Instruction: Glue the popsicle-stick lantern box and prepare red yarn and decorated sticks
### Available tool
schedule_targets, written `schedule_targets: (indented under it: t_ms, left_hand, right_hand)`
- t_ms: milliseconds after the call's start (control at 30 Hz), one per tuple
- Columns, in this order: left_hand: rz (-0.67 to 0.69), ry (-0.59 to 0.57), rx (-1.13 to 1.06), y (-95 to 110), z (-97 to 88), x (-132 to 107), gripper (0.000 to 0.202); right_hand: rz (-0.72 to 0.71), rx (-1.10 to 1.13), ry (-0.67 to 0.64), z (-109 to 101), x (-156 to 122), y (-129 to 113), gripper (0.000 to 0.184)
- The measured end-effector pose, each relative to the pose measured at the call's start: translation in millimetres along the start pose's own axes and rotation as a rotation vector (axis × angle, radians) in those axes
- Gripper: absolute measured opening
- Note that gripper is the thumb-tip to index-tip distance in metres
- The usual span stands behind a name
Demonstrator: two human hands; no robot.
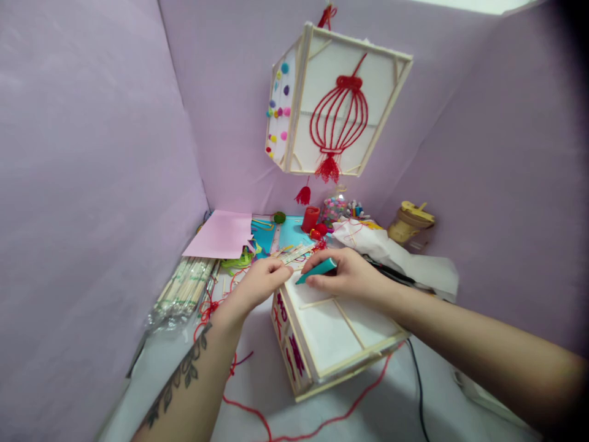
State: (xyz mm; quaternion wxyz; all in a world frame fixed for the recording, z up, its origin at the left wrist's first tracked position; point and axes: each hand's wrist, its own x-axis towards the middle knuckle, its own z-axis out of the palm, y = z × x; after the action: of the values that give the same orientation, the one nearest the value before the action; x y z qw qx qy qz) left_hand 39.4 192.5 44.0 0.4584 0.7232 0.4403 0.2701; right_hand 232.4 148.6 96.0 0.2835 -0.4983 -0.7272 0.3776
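Observation:
A box-shaped paper lantern (329,331) with a wooden stick frame lies on its side on the white table. My right hand (347,273) rests on its far top edge, fingers closed round a teal glue-gun-like tool (317,269) whose tip points left. My left hand (260,283) is at the lantern's far left corner, fingers pinched together beside the tool's tip; what they pinch is too small to make out. Red yarn (322,420) trails across the table under and in front of the lantern.
A finished lantern (334,104) with a red yarn design hangs above. Bundled wooden sticks (184,285) lie at the left, pink paper (221,236) and teal sheets behind. A red cup (310,218), a bead jar, crumpled white paper (396,252) and a black cable (418,393) lie right. Purple walls enclose the table.

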Motion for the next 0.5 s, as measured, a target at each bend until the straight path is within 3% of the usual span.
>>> schedule_targets:
  t_ms: [500]
  left_hand:
    - [0.016, 0.0, -0.002, -1.1, 0.3, 0.1, 0.03]
  right_hand:
    - [0.036, 0.049, -0.058, -1.3, -3.8, -2.7, 0.017]
